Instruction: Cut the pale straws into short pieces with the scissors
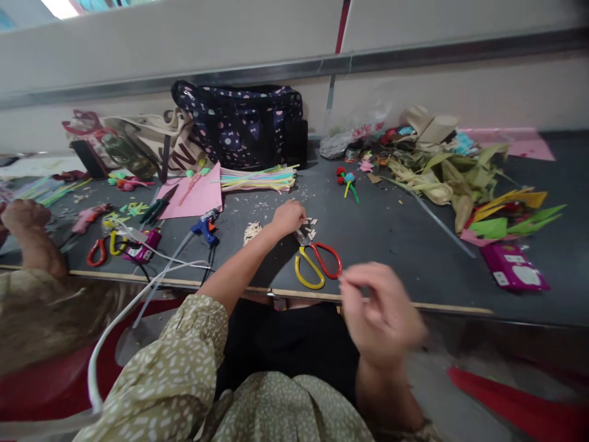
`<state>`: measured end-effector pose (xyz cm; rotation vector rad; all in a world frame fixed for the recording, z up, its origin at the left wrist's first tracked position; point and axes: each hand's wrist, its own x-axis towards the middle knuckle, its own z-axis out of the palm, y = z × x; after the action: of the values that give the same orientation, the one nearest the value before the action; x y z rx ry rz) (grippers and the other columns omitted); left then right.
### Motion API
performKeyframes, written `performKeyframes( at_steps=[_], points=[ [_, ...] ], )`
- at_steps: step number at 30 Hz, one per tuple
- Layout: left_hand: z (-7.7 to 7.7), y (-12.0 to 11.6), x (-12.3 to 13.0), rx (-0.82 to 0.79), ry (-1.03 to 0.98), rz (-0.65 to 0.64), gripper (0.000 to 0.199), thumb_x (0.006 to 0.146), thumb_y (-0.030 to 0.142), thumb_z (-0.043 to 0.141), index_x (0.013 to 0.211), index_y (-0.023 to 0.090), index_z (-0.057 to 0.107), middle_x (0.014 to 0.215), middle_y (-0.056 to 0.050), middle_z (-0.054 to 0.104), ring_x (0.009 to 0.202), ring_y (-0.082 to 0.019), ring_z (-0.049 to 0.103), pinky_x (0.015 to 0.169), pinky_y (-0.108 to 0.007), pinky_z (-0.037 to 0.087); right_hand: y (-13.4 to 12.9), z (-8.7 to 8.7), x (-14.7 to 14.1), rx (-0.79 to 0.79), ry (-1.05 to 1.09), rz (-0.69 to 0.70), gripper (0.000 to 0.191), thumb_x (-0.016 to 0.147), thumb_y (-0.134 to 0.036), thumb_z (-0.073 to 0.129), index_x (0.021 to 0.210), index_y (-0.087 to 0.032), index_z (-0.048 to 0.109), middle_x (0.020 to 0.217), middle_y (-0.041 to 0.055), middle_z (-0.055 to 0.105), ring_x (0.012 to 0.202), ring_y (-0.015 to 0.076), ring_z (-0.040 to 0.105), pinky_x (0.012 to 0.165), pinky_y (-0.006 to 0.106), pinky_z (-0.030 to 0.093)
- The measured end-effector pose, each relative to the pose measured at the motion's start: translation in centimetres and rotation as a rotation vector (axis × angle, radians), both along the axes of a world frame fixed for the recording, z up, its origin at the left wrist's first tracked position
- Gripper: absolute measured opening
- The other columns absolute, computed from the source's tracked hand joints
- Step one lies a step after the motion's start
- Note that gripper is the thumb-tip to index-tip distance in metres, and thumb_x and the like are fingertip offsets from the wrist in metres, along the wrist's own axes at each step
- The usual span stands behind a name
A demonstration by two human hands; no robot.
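My left hand [289, 217] reaches over the dark table, fingers bent down beside small pale pieces [311, 228]; whatever its fingertips hold is hidden. Scissors with one red and one yellow handle [309, 267] lie just below that hand, blades toward it. A small heap of pale bits [252, 232] sits to the left of the hand. My right hand [381, 310] is raised near the table's front edge, right of the scissors, blurred, with thumb and forefinger pressed together. Anything between those fingers is too small to make out.
Pastel stems [258, 178] lie before a dark patterned bag [243, 126]. A blue glue gun [205, 227], white cable [138, 294] and purple box [143, 246] are at left, beside another person's hands [25, 218]. Dried husks [451, 175] and another purple box [514, 268] are at right.
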<state>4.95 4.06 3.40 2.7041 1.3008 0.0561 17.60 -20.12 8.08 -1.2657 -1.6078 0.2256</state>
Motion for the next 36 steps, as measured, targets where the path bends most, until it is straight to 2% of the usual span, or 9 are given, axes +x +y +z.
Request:
performKeyframes(
  at_steps=[4,9,16,20,24,28,31,33,36],
  points=[
    [0.2,-0.1,0.7,-0.015,0.039,0.019,0.015,0.079,0.022,0.059,0.084,0.018,0.072,0.095,-0.009,0.067,0.099,-0.023,0.056,0.083,-0.029,0.043,2.9,-3.6,-0.5,-0.178,-0.265,-0.107,0.027,0.089,-0.02,0.045,0.112,-0.019,0.059,0.103,0.01,0.06,0.098,0.0224,0.053,0.086,0.038,0.046],
    [0.8,-0.1,1.0,-0.098,0.052,0.062,0.013,0.075,0.017,0.061,0.081,0.018,0.073,0.09,-0.009,0.069,0.093,-0.022,0.06,0.08,-0.028,0.045,4.9,-7.6,-0.6,-0.341,-0.47,-0.071,0.037,0.086,-0.027,0.051,0.121,-0.017,0.055,0.107,0.0122,0.056,0.098,0.0243,0.049,0.085,0.037,0.045],
    [1.0,0.1,-0.1,-0.118,-0.04,0.098,0.019,0.074,0.013,0.056,0.081,0.02,0.072,0.091,-0.007,0.07,0.09,-0.02,0.061,0.075,-0.025,0.044,6.2,-8.0,-1.2,-0.461,-0.586,-0.151,0.047,0.081,-0.029,0.06,0.126,-0.018,0.052,0.105,0.0126,0.057,0.096,0.0249,0.05,0.081,0.035,0.044],
    [1.1,0.2,-0.7,-0.103,-0.182,0.108,0.023,0.073,0.011,0.053,0.083,0.021,0.071,0.089,-0.005,0.069,0.084,-0.018,0.06,0.075,-0.026,0.044,6.9,-8.2,-1.1,-0.493,-0.53,-0.163,0.047,0.079,-0.027,0.058,0.125,-0.018,0.053,0.102,0.0121,0.06,0.092,0.0238,0.054,0.078,0.034,0.044],
    [2.0,0.5,-1.3,0.05,-0.516,0.18,0.022,0.079,0.016,0.05,0.093,0.019,0.068,0.092,-0.006,0.068,0.082,-0.017,0.059,0.077,-0.028,0.043,7.0,-8.7,-0.5,-0.514,-0.112,-0.164,0.052,0.073,-0.031,0.061,0.123,-0.019,0.056,0.096,0.0072,0.061,0.078,0.0173,0.056,0.075,0.033,0.047],
    [2.3,1.0,-2.4,0.08,-0.721,0.285,0.021,0.081,0.021,0.05,0.093,0.016,0.066,0.084,-0.004,0.068,0.073,-0.015,0.057,0.072,-0.027,0.043,6.0,-8.6,0.6,-0.545,0.689,-0.105,0.055,0.065,-0.041,0.071,0.112,-0.016,0.061,0.083,0.002,0.059,0.061,0.0089,0.051,0.057,0.025,0.047],
    [1.3,0.7,-2.7,-0.054,-0.569,0.237,0.014,0.076,0.02,0.057,0.084,0.017,0.068,0.08,-0.003,0.068,0.072,-0.015,0.057,0.069,-0.026,0.043,5.1,-8.0,1.6,-0.522,1.085,0.008,0.049,0.064,-0.041,0.074,0.106,-0.019,0.061,0.079,0.0001,0.058,0.056,0.0069,0.049,0.039,0.017,0.035],
    [0.4,0.0,-2.2,-0.137,-0.423,0.179,0.014,0.076,0.021,0.058,0.084,0.019,0.07,0.08,-0.003,0.068,0.074,-0.016,0.058,0.07,-0.026,0.043,4.8,-7.8,2.1,-0.503,1.226,0.115,0.041,0.067,-0.041,0.073,0.1,-0.02,0.062,0.078,-0.0006,0.057,0.055,0.0054,0.046,0.033,0.014,0.029],
    [-0.5,-1.1,-0.7,-0.123,-0.316,0.166,0.017,0.081,0.023,0.054,0.088,0.021,0.07,0.09,-0.005,0.069,0.083,-0.017,0.06,0.075,-0.026,0.044,4.5,-7.9,2.5,-0.481,1.37,0.198,0.036,0.069,-0.042,0.072,0.097,-0.02,0.063,0.08,-0.0007,0.057,0.054,0.0039,0.043,0.032,0.011,0.03]
  ],
)
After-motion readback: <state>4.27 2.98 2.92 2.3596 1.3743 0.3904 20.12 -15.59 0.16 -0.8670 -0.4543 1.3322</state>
